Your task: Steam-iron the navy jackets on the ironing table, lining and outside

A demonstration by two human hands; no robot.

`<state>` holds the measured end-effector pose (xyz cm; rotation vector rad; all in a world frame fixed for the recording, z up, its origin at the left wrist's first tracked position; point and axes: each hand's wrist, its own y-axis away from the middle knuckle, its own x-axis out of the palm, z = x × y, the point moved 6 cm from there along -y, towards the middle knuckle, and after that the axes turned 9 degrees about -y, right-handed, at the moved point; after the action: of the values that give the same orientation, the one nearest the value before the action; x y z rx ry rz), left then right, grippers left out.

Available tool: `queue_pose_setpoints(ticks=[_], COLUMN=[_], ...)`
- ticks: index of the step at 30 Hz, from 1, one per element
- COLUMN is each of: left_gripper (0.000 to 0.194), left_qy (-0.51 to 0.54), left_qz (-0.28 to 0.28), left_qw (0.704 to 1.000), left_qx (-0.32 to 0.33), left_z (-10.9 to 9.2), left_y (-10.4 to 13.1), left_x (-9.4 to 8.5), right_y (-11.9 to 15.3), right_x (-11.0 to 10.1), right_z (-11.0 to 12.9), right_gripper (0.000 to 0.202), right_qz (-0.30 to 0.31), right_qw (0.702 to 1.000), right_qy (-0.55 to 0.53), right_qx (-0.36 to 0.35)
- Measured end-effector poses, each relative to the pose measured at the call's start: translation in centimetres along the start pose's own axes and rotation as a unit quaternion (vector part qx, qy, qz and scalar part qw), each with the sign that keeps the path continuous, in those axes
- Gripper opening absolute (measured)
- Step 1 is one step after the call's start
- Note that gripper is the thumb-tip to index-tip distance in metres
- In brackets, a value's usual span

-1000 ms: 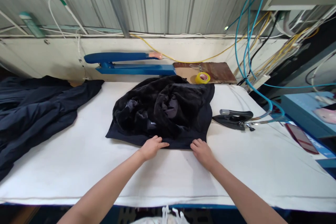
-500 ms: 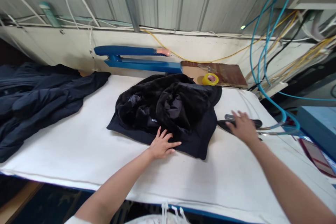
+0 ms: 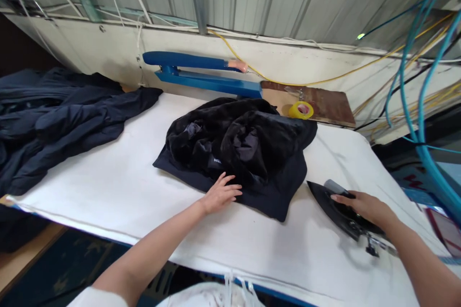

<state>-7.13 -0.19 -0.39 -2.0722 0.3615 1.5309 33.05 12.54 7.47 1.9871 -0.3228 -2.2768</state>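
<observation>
A dark garment with black plush lining [image 3: 266, 148] lies bunched on the white-covered table [image 3: 223, 244]. My left hand [image 3: 221, 194] rests on its near navy edge, fingers spread, below a small white-lettered label. To the right, my right hand [image 3: 363, 206] is wrapped round the handle of a black iron [image 3: 331, 208]. The iron's tip points toward the garment and does not touch it.
Another navy garment [image 3: 72, 120] lies at the left. Behind stand a blue sleeve board [image 3: 209, 81] and a yellow tape roll [image 3: 301, 110] on a brown board [image 3: 334, 100]. Blue hoses [image 3: 414, 105] hang at the right.
My right hand has closed on the iron, which has swung round and now sits nearer the table's front. My left hand stays on the garment, its fingers less spread. The view has shifted.
</observation>
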Motion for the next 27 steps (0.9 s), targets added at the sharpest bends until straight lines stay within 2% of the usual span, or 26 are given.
queue_pose_setpoints(ticks=[2, 3, 5, 6, 8, 10, 12, 14, 18, 22, 25, 27], left_gripper=[0.028, 0.026, 0.022, 0.021, 0.024, 0.027, 0.031, 0.036, 0.041, 0.03, 0.018, 0.014], left_qy=[-0.013, -0.023, -0.038, -0.039, -0.028, -0.011, -0.002, -0.008, -0.053, -0.097, -0.074, 0.015], left_qz=[-0.033, -0.04, -0.035, -0.027, -0.016, -0.017, -0.024, -0.032, -0.061, -0.111, -0.157, -0.149], left_qw=[0.997, 0.995, 0.992, 0.992, 0.995, 0.997, 0.997, 0.997, 0.986, 0.956, 0.914, 0.882], left_qx=[-0.062, -0.09, -0.118, -0.117, -0.098, -0.08, -0.069, -0.071, -0.147, -0.252, -0.367, -0.448], left_z=[1.8, 2.7, 4.2, 4.7, 5.3, 5.8, 6.5, 7.6, 11.8, 17.0, 21.3, 24.0], left_y=[0.8, 1.2, 1.8, 1.9, 2.2, 2.5, 3.2, 4.2, 7.1, 10.1, 12.4, 13.7], left_x=[-0.9, -1.2, -1.5, -1.5, -1.5, -1.5, -1.9, -2.5, -4.8, -7.5, -9.2, -9.3], right_y=[2.2, 3.2, 5.2, 6.1, 7.7, 8.9, 9.2, 9.0, 8.9, 10.3, 11.3, 11.3], right_x=[-0.9, -1.6, -2.5, -2.3, -0.6, 2.1, 4.6, 6.3, 7.1, 7.5, 7.8, 7.7], right_z=[0.3, 1.0, 4.0, 6.1, 11.1, 16.1, 20.0, 22.7, 25.9, 27.6, 27.9, 27.8], right_gripper=[0.057, 0.058, 0.059, 0.06, 0.061, 0.063, 0.065, 0.066, 0.069, 0.069, 0.066, 0.065], right_qz=[0.068, 0.082, 0.078, 0.085, 0.116, 0.149, 0.161, 0.155, 0.128, 0.127, 0.125, 0.115], right_qw=[0.997, 0.995, 0.997, 0.996, 0.989, 0.976, 0.967, 0.966, 0.963, 0.954, 0.955, 0.963], right_qy=[-0.023, -0.025, -0.006, 0.002, 0.012, 0.027, 0.049, 0.066, 0.089, 0.107, 0.106, 0.098], right_qx=[0.041, 0.047, 0.017, -0.013, -0.086, -0.159, -0.191, -0.197, -0.22, -0.251, -0.246, -0.224])
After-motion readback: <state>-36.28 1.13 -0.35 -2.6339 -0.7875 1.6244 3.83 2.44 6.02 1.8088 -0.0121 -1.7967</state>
